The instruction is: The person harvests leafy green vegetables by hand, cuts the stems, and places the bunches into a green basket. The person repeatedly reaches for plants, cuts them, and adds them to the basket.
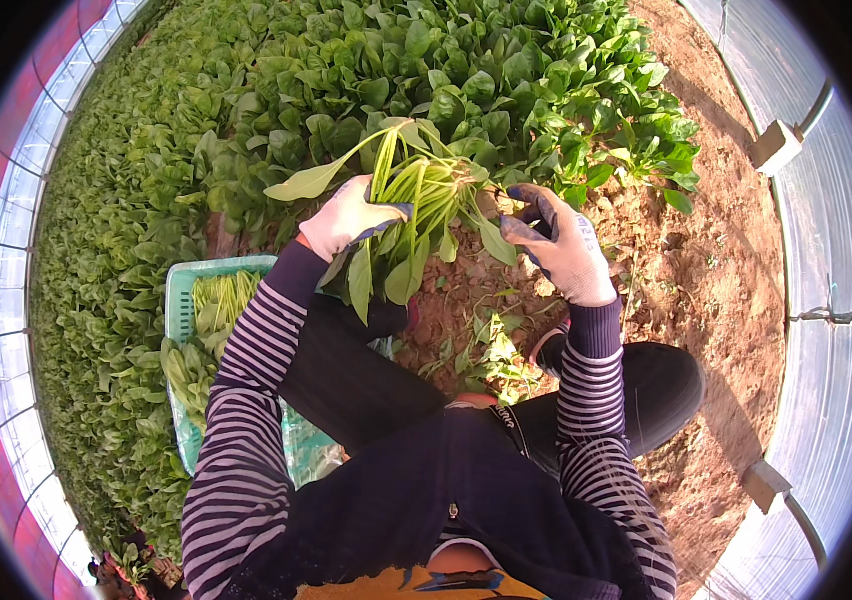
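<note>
My left hand (354,214), in a pale work glove with dark coated fingers, grips a bunch of leafy greens that look like spinach (426,187). The bunch's pale stems and root ends point to the upper right, and its leaves hang down. My right hand (561,236), gloved alike, is just right of the bunch with its fingers curled. Something small and dark shows near its fingertips; I cannot tell whether it is held. Loose leaves (501,356) lie on the soil between my legs.
A green plastic crate (180,300) with greens in it stands by my left leg. Dense leafy plants (366,67) grow ahead and to the left. Bare soil (711,300) lies at the right, edged by plastic sheeting (831,225) and blocks (776,148) at the metal poles.
</note>
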A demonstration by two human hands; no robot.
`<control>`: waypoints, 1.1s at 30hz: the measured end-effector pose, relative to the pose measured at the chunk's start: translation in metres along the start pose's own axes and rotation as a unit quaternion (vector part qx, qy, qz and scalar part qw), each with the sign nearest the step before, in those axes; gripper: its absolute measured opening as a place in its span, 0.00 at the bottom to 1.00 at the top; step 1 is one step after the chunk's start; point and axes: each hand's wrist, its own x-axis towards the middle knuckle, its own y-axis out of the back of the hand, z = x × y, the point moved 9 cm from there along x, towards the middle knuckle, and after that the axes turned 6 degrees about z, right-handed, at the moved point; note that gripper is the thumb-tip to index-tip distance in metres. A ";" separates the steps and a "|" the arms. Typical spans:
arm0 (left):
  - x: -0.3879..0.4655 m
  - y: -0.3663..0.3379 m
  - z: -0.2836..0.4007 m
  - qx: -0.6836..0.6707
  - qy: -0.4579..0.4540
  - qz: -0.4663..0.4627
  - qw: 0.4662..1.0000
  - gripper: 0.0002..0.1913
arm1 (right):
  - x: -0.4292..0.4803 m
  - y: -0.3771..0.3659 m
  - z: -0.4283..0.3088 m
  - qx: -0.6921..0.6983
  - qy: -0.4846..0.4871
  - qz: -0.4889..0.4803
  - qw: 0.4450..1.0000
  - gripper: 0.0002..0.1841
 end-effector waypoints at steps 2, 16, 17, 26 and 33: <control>0.003 -0.004 -0.007 -0.073 0.012 -0.019 0.997 0.16 | -0.003 -0.014 -0.015 -0.069 0.067 0.052 0.994 0.34; 0.000 0.006 -0.034 -0.238 0.103 -0.025 0.966 0.25 | 0.016 -0.012 -0.017 -0.101 0.119 0.065 0.986 0.27; 0.000 0.004 -0.032 -0.256 0.107 -0.028 0.960 0.25 | 0.019 -0.022 -0.012 -0.040 0.073 0.042 0.996 0.25; -0.002 0.010 -0.040 -0.162 0.085 -0.037 0.982 0.26 | 0.028 0.008 -0.006 0.074 0.083 0.139 0.984 0.20; -0.004 0.003 -0.027 -0.165 0.097 -0.050 0.980 0.23 | 0.036 -0.024 -0.035 0.020 0.192 0.041 0.980 0.11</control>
